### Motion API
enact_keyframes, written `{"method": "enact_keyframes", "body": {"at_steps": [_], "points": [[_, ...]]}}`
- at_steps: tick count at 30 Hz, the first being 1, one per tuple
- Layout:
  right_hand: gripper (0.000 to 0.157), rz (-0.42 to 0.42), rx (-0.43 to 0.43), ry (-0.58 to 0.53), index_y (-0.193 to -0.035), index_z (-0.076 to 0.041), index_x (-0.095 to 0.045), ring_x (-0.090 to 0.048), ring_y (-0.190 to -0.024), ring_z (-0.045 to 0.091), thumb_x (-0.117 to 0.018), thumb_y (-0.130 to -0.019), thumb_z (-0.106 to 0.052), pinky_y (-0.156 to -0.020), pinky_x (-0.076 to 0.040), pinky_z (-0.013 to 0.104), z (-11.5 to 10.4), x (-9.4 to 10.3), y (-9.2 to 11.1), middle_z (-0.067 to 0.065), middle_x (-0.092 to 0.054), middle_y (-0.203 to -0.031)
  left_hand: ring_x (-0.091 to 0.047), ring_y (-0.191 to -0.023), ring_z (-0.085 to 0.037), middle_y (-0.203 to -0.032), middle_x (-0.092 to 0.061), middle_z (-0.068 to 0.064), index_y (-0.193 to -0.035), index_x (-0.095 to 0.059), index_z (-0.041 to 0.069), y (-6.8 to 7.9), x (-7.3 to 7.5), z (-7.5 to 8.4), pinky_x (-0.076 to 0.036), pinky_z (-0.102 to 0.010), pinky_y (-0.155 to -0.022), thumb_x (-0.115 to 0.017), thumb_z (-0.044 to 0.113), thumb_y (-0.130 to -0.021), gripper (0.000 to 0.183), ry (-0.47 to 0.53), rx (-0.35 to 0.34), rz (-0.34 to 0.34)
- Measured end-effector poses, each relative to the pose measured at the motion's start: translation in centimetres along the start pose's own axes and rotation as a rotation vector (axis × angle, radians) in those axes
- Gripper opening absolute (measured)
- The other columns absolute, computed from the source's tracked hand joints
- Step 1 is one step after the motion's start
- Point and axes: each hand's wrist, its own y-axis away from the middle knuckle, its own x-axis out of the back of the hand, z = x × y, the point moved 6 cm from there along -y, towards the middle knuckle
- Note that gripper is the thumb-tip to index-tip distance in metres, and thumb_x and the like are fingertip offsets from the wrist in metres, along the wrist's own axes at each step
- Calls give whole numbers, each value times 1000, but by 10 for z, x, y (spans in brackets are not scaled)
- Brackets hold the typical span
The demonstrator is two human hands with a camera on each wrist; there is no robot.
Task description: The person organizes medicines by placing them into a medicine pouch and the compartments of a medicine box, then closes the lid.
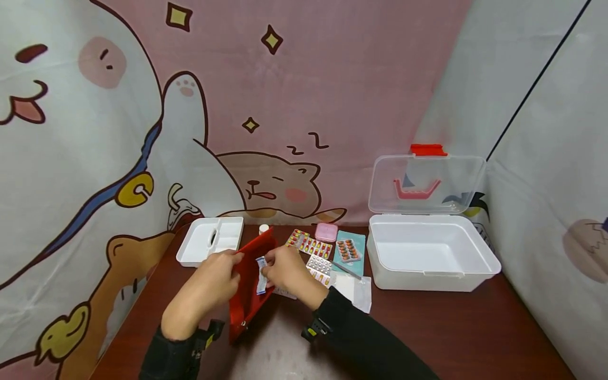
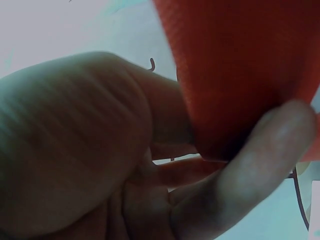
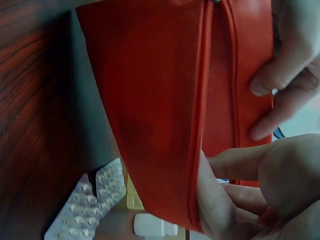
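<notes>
My left hand [image 1: 216, 277] grips the far-left side of a red zip pouch [image 1: 252, 243], fingers bent around its edge. The pouch stands on edge with its zip side gaping. At the opening my right hand [image 1: 287, 272] pinches a slim white-and-blue sachet [image 1: 261, 285], which overlaps the red inside. In the right wrist view the right fingers [image 3: 215, 200] lie along the zip edge, and only a sliver of the sachet shows. The left wrist view has the left thumb and fingers around a red corner of the pouch [image 2: 235, 65].
Several blister packs [image 1: 317, 247], a pink case [image 1: 326, 232], a teal packet [image 1: 360, 243] and white packets [image 1: 363, 293] lie to the right. Beyond them stands a white box [image 1: 432, 279] with its clear lid raised. A white tray [image 1: 195, 243] and white bottle [image 1: 263, 228] are behind.
</notes>
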Motion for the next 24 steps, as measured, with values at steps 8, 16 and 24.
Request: {"method": "enact_keyframes", "body": {"at_steps": [8, 16, 24], "points": [[11, 7, -30, 146, -101, -3, -84, -65, -48, 0, -80, -92, -6, -51, -48, 19, 0, -12, -5, -7, -71, -57, -70, -97, -24, -127, -77, -18, -132, -75, -7, -2, -1, 5, -53, -36, -76, -64, -4, -93, 41, -29, -31, -3], [4, 8, -69, 182, -89, -9, -82, -71, -63, 7, -84, -91, -13, -60, -52, 20, 3, -12, -7, -5, -74, -65, -73, -102, -26, -130, -76, -20, -134, -74, -8, -1, -2, 5, -56, -38, -78, -64, -4, -93, 42, -24, -29, -5], [6, -3, -83, -38, -97, -1, -81, -72, -51, 7, -81, -95, -7, -51, -56, 21, 7, -6, -3, 8, -81, -74, -73, -101, -26, -129, -76, -20, -136, -73, -8, -1, -1, 3, -63, -41, -82, -66, -2, -96, 42, -7, 13, -24]]}}
